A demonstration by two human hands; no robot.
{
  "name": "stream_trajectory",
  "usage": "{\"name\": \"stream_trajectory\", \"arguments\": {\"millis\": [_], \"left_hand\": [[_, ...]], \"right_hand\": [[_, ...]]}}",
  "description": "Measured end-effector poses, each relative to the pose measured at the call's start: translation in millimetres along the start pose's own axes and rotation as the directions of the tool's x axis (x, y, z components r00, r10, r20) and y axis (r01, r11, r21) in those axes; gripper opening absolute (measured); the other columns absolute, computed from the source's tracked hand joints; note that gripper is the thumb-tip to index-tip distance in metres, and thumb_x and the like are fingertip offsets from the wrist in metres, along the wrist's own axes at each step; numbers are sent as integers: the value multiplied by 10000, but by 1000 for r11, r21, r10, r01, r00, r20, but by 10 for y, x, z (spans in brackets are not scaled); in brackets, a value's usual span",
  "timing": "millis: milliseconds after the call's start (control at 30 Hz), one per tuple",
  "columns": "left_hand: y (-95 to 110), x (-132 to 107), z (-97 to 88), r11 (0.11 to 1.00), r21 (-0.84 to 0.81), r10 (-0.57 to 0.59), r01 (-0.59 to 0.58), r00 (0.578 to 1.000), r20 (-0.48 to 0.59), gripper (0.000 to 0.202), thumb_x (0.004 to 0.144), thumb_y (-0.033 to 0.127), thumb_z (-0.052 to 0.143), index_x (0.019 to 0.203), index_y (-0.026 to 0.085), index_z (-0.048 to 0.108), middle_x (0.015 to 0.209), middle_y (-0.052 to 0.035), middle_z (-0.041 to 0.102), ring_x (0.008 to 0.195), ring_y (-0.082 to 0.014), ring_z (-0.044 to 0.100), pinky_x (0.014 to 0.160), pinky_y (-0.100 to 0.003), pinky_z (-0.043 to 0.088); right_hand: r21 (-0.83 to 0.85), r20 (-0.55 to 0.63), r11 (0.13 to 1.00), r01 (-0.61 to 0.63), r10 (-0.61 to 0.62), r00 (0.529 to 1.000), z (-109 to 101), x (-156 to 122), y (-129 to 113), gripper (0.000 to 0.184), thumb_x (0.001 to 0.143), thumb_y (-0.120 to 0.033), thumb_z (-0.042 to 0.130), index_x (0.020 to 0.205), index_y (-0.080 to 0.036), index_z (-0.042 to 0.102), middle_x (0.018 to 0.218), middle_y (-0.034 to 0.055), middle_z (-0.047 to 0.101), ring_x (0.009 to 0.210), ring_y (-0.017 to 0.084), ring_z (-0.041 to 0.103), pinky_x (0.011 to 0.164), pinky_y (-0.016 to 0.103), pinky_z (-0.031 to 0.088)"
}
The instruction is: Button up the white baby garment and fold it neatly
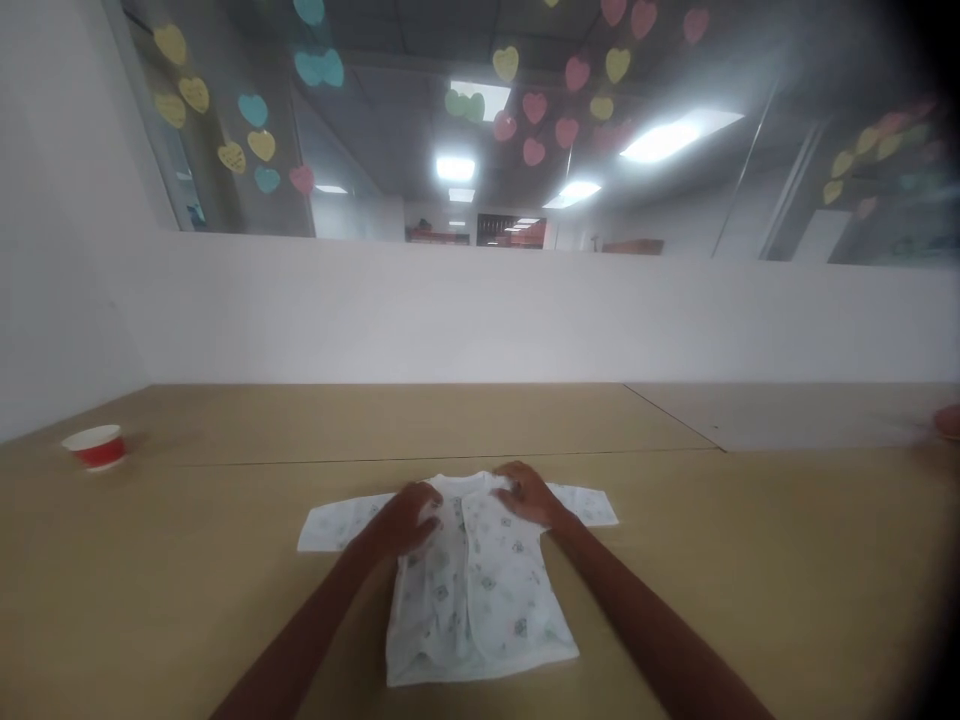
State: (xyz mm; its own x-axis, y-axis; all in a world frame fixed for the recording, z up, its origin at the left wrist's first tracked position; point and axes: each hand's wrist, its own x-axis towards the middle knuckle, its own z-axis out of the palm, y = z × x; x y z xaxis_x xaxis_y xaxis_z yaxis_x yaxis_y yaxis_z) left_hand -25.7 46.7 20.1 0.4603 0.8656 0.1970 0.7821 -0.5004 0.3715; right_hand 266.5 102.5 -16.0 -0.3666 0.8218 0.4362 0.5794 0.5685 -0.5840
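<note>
Shirt: small, white, long-sleeved, with a scatter of faint grey-green figures; lies face up and roughly flat on the table, in front of the person, collar away, hem towards the person.
Sleeves: both stretched out sideways; left sleeve angles slightly towards the person, right sleeve shows beyond the right hand.
Front edge: runs from near the collar down towards the hem, curving off to the right low down; cloth left of it looks a little rumpled.
Left hand: on the left shoulder of the shirt, palm down, fingers bent, thumb apart from them; cannot tell whether any cloth is pinched.
Right hand: on the right shoulder, beside the collar, fingers bent inward, thumb apart from the fingertips; cannot tell here either whether cloth is gripped.
Table: tan, broad, crossed by a thin dark seam beyond the shirt; a paler greyish section at far right.
Cup: red and white, on the table, well apart from the shirt, far left.
Right margin: reddish-brown object, cut off and too blurred to name.
Wall: white, behind the table, glass above it.
Notes on glass: heart-shaped notes in pink, yellow, blue and green; bright ceiling lights show there too.
</note>
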Motion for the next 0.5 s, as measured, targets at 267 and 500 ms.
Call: {"name": "stream_trajectory", "arguments": {"millis": [267,500], "left_hand": [[-539,488,114,994,53,-101,97,992,71,375,850,268,490,1191,135,571,1203,-119,574,1115,-282,527,977,-402,409],[-18,128,-665,1000,4,1,-1,999,-36,500,986,546,316,1326,216,479,1301,-66,521,1138,-275,507,952,-367,395]], "right_hand": [[71,299,989,-130,103,949,-164,332,210,269,763,-391,611,805,-125,611,855,46,594,771,195,551,664,254,424],[232,124,971,55,-85,989,-982,250,-516,381,897,-467,565,759,-111,553,749,16,519,698,117,465,619,198,359]]}}
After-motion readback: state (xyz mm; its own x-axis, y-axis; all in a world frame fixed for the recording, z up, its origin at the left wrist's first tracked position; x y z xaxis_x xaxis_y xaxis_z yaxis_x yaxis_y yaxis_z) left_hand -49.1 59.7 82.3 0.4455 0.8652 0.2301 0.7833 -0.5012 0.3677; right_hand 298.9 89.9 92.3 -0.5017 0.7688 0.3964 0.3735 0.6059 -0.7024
